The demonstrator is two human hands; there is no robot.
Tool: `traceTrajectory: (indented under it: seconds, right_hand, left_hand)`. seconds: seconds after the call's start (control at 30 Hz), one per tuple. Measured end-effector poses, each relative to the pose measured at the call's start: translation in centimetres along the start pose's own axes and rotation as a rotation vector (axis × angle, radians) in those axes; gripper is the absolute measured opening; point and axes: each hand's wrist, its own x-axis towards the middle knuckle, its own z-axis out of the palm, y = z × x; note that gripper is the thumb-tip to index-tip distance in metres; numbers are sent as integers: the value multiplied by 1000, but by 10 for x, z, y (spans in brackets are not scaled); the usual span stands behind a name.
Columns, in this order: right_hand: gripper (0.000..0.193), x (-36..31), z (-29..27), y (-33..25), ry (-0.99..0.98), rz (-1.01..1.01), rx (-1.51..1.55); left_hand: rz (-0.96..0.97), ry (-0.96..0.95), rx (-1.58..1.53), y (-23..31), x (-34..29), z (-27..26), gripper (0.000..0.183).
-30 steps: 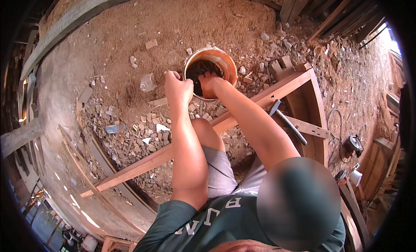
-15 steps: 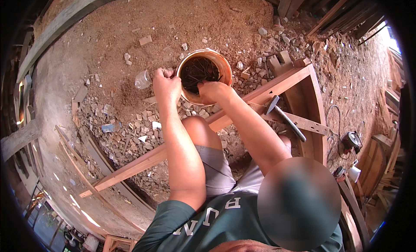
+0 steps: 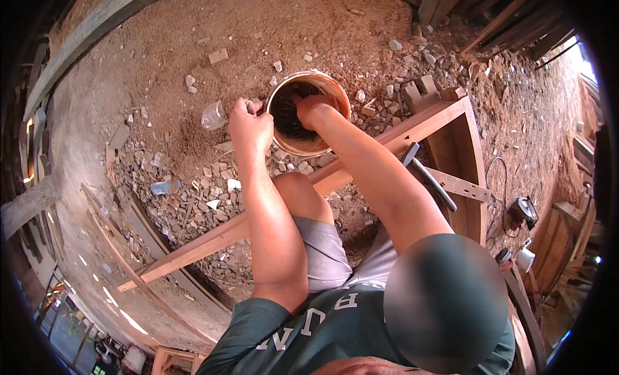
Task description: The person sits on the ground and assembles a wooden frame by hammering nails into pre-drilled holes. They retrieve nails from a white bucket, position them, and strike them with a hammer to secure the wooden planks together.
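A round bucket [image 3: 340, 95] with a pale, orange-stained wall stands tilted on the ground ahead of me. Inside lie dark, thin pieces [image 3: 284, 117] that look like nails. My left hand [image 3: 251, 122] is closed at the bucket's left rim, thumb and fingers pinched on its edge. Deep in the bucket is my right hand [image 3: 314, 112]; its fingers are hidden among the dark contents, so whether they grip anything does not show. A clear plastic cup or bottle piece [image 3: 213, 115] lies just left of my left hand.
A long timber beam [image 3: 213, 238] crosses diagonally under my arms and joins a curved wooden frame [image 3: 475, 156]. On that frame rests a hammer [image 3: 433, 178]. Stone and wood chips [image 3: 200, 191] litter the ground. A corded dark tool [image 3: 522, 211] sits at the right.
My right hand has reached farther into the bucket, toward its far side, and the fingers have gone out of sight. My left hand stays at the rim. The bucket appears slightly shifted right.
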Motion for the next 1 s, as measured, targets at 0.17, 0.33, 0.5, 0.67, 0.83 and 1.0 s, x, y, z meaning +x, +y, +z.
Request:
traceTrajectory:
  seconds: [0.17,0.33,0.5,0.67,0.83,1.0]
  right_hand:
    - [63,-25,-9,-15,-82,48,-180]
    - [51,-18,-9,-11,-11,66,-49]
    - [47,11,2,0,292,79,195]
    - [51,5,-4,-1,224,85,355]
    - [62,-14,-11,-1,84,156,208]
    - [60,-27,30,20,-14,-263,108]
  left_hand:
    - [-36,11,-5,6,-1,-4,15]
    - [14,25,8,-3,1,0,15]
    - [4,-5,16,10,-4,-2,15]
    - [-12,9,27,16,-7,-6,15]
    - [-50,-27,-2,9,-2,-5,13]
    - [-30,-22,11,8,-3,-6,13]
